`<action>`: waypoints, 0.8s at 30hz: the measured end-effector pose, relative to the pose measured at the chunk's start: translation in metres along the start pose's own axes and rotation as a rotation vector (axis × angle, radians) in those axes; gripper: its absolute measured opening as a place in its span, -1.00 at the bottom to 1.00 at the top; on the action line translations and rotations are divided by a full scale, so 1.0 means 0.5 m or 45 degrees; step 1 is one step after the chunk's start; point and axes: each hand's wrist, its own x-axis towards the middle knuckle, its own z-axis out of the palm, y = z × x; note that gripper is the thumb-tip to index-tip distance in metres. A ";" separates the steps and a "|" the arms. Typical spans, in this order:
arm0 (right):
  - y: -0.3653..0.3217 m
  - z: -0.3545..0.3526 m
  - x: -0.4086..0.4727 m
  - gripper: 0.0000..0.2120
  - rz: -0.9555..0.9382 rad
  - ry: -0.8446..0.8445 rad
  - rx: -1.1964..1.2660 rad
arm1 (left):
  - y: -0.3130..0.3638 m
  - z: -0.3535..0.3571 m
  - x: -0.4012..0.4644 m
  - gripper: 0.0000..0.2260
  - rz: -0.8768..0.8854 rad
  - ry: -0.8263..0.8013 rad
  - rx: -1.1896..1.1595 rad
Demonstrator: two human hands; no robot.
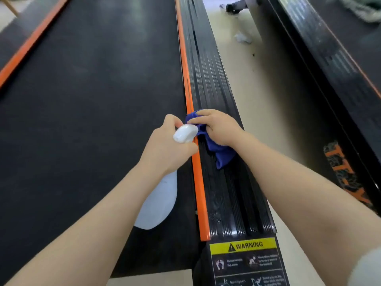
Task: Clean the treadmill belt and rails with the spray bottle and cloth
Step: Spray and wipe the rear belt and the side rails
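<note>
Ribbed rail under cloth-gripping right hand

Both bare forearms are reaching forward and converging, the hands lying nearly side by side. The left hand is curling its fingers around the neck of a spray bottle — the forefinger seems to be hooking over the front, though blur hides it. Just to its right, the right hand is lying palm down, knuckles raised, fingers bending around a cloth and pressing it downward.
</note>
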 end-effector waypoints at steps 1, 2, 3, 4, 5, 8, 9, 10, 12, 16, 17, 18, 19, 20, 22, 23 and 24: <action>0.012 -0.005 0.024 -0.48 0.011 0.013 0.011 | -0.002 0.004 0.000 -0.71 0.008 -0.005 0.011; 0.021 -0.011 0.044 -0.47 0.035 0.033 0.016 | -0.004 0.007 -0.002 -0.71 0.021 -0.005 0.017; 0.028 -0.017 0.059 -0.47 0.055 0.055 0.012 | -0.006 0.009 -0.003 -0.71 0.031 0.002 0.018; 0.031 -0.024 0.069 -0.47 0.065 0.068 0.002 | -0.006 0.009 -0.003 -0.72 0.033 0.015 0.018; 0.028 -0.031 0.071 -0.47 0.070 0.076 -0.013 | -0.006 0.007 -0.003 -0.72 0.031 0.032 0.016; 0.008 -0.030 0.037 -0.50 0.075 0.094 0.023 | -0.006 0.001 -0.005 -0.73 0.016 0.035 0.022; -0.002 -0.027 0.009 -0.52 0.082 0.101 0.110 | -0.007 0.001 -0.007 -0.74 0.017 0.028 0.021; -0.013 -0.024 -0.031 -0.55 0.090 0.092 0.229 | -0.008 0.001 -0.009 -0.75 0.018 0.018 0.026; -0.042 -0.017 -0.137 -0.60 -0.001 -0.003 0.349 | -0.011 0.000 -0.013 -0.77 0.010 0.007 0.011; -0.071 -0.008 -0.275 -0.55 -0.220 -0.172 0.329 | -0.003 -0.003 -0.009 -0.79 -0.010 -0.007 -0.019; -0.062 -0.012 -0.265 -0.54 -0.214 -0.192 0.309 | 0.000 -0.002 -0.008 -0.78 -0.017 -0.003 -0.014; -0.048 -0.016 -0.244 -0.54 -0.175 -0.184 0.282 | 0.000 -0.001 -0.008 -0.78 -0.020 0.004 -0.007; -0.032 -0.020 -0.216 -0.55 -0.106 -0.153 0.247 | -0.001 0.002 -0.008 -0.77 -0.021 0.004 -0.002; -0.014 -0.026 -0.187 -0.55 -0.016 -0.097 0.211 | -0.004 0.006 -0.010 -0.78 -0.021 -0.001 -0.001; 0.028 -0.043 -0.136 -0.54 0.150 -0.017 0.158 | -0.007 0.012 -0.011 -0.78 -0.010 -0.023 0.008; 0.044 -0.052 -0.119 -0.54 0.190 0.017 0.147 | -0.007 0.014 -0.010 -0.78 -0.008 -0.033 0.013; 0.055 -0.059 -0.104 -0.54 0.211 0.044 0.142 | -0.008 0.015 -0.007 -0.78 -0.009 -0.037 0.020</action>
